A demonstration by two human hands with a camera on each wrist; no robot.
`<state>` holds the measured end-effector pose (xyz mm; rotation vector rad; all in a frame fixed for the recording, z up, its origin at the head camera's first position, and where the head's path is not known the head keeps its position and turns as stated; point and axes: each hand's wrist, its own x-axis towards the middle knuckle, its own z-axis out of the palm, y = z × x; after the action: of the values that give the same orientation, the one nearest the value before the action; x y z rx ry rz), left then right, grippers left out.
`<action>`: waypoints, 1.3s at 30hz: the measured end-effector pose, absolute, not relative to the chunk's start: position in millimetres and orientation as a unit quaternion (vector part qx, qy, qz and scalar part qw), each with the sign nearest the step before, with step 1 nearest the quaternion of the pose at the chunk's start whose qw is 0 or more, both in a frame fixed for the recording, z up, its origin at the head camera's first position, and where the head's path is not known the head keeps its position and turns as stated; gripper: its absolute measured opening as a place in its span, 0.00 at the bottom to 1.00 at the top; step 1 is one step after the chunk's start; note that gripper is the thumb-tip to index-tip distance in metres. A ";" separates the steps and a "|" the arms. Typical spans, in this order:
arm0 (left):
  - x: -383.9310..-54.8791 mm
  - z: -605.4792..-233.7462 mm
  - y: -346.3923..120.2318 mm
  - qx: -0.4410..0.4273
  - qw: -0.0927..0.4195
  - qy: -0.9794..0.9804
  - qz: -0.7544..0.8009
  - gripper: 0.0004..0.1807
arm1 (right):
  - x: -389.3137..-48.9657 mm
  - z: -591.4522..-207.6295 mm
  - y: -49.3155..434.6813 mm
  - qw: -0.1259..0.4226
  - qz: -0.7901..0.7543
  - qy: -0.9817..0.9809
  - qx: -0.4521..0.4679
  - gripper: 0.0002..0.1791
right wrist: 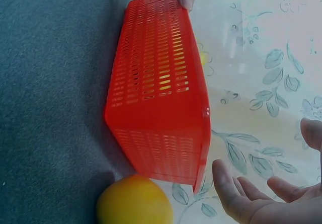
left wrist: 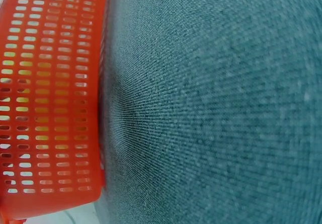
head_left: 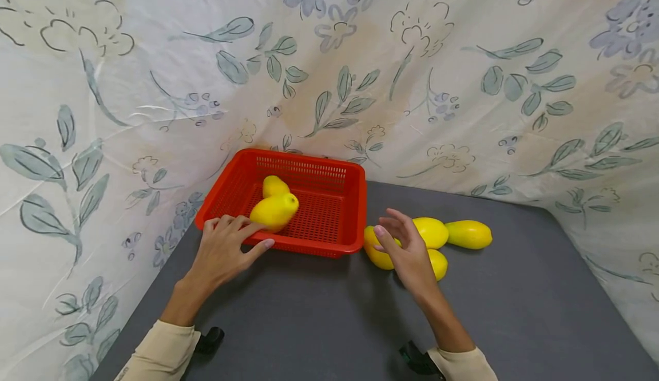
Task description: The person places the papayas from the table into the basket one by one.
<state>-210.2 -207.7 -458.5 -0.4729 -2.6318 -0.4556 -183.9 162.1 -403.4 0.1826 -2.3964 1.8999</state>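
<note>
A red plastic basket (head_left: 329, 246) with slotted sides stands on the grey table. Two yellow oblong fruits lie in it, the front fruit (head_left: 275, 212) partly over the rear fruit (head_left: 274, 185). My left hand (head_left: 221, 252) holds the basket's front left rim, fingers over the edge and thumb along the outside. To the right of the basket, my right hand (head_left: 409, 255) hovers with loosely bent fingers and nothing held. It partly hides a group of yellow fruits: an orange-tinged fruit (head_left: 378, 255), a fruit (head_left: 431, 232) behind and a fruit (head_left: 439, 264) beside it.
Farthest right in the group lies a yellow-green elongated fruit (head_left: 469, 234). Floral cloth (head_left: 360, 83) hangs behind and to the left of the table (head_left: 515, 301). Dark wrist devices (head_left: 210, 341) sit at both cuffs.
</note>
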 end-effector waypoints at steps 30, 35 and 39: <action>-208.4 -460.1 -206.0 -0.173 0.219 -0.945 -0.171 0.25 | -172.2 -425.5 208.4 0.067 0.598 -0.797 0.046 0.33; -208.7 -460.1 -205.2 -0.172 0.220 -0.944 -0.173 0.25 | -169.0 -424.7 218.2 0.072 0.592 -0.802 0.034 0.33; -210.0 -460.6 -204.5 -0.174 0.225 -0.943 -0.175 0.24 | -167.0 -425.1 226.6 0.080 0.579 -0.811 0.029 0.34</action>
<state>-210.0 -204.5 -460.6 -0.4798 -2.5999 -0.4829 -167.0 226.6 -425.1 0.0859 -2.4255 1.7303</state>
